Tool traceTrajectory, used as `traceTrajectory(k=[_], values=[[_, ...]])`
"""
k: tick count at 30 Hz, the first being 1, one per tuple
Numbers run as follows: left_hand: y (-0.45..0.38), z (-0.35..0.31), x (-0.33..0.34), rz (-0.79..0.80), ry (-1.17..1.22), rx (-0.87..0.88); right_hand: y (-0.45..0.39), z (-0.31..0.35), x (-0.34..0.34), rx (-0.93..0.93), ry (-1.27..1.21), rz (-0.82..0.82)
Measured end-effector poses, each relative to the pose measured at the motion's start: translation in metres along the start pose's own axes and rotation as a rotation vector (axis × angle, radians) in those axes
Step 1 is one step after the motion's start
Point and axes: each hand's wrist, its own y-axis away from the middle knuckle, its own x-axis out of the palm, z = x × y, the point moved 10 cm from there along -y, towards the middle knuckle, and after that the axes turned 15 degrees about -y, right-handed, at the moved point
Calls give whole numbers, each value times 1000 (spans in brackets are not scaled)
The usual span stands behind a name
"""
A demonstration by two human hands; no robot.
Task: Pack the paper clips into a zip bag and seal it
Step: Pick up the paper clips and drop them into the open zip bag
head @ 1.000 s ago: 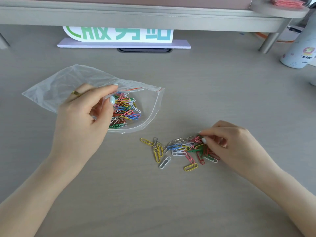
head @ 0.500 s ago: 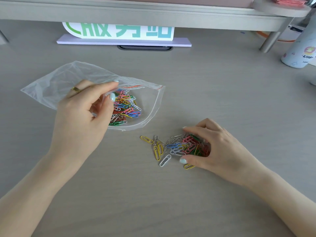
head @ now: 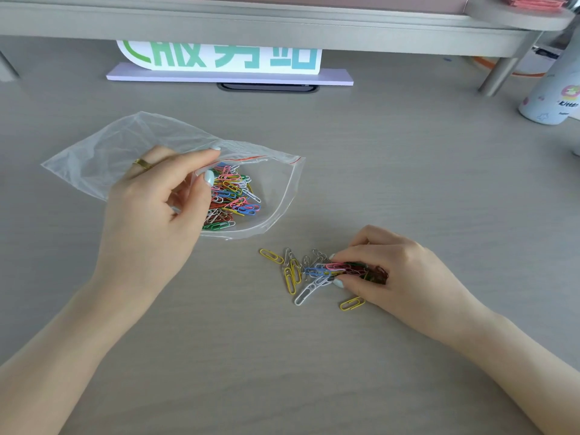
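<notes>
A clear zip bag [head: 100,155] with a red seal line lies on the grey desk at the left, its mouth facing right. My left hand [head: 153,215] pinches the upper lip of the mouth and holds it open. Inside the bag sits a heap of coloured paper clips [head: 232,196]. To the right, in front of the bag, my right hand [head: 395,274] has thumb and fingers curled round a bunch of loose paper clips [head: 329,271]. Several more clips lie around it on the desk, among them a yellow clip [head: 271,256].
A raised shelf [head: 282,26] runs along the back of the desk, with a white sign [head: 219,58] on a lilac base under it. A white bottle [head: 555,95] stands at the far right beside the shelf's leg [head: 499,73].
My right hand has closed over the pile of loose clips and gathered a bunch between thumb and fingers. My left hand and the bag have stayed as they were.
</notes>
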Motion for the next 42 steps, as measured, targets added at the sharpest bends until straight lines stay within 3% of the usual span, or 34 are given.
traceTrajectory(k=[13,24,33,42], values=[[0,0,-1,8,-8,-7,-3,15,-5,-132,145,-5],[-1,0,-2,15,-13,-15,-13,8,-15,-10,-290,-13],[-2,4,-6,0,20,-46,-56,15,-18,36,-395,-91],[-2,12,-11,-37,142,-116,-132,65,55,-7,-483,48]])
